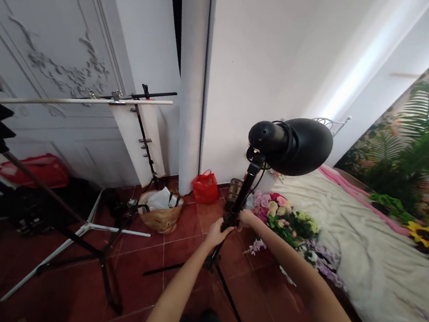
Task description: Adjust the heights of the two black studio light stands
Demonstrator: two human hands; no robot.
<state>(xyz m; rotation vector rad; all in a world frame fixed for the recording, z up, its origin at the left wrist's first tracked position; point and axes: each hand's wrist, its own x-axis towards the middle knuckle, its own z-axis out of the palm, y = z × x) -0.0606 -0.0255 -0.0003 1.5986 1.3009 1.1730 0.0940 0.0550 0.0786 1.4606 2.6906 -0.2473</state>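
Note:
Directly ahead of me stands a black light stand [248,183], its pole tilted slightly and its legs spread on the floor. On top sits a black studio lamp [303,146] with a wide reflector and a cord wound about it. My left hand [217,232] is closed around the pole from the left. Slightly higher, my right hand [247,218] grips the stand from the right, near a dark collar on the pole; its fingertips are partly hidden. Artificial flowers [280,212] in pink, cream and purple lie just beyond my right forearm.
More stands crowd the left, including white stand legs [113,230] reaching across the red tiles. A wicker basket [159,219] and a red bag [206,187] sit by the wall. To the right is a bed with a cream sheet [351,218] and a sunflower [428,237].

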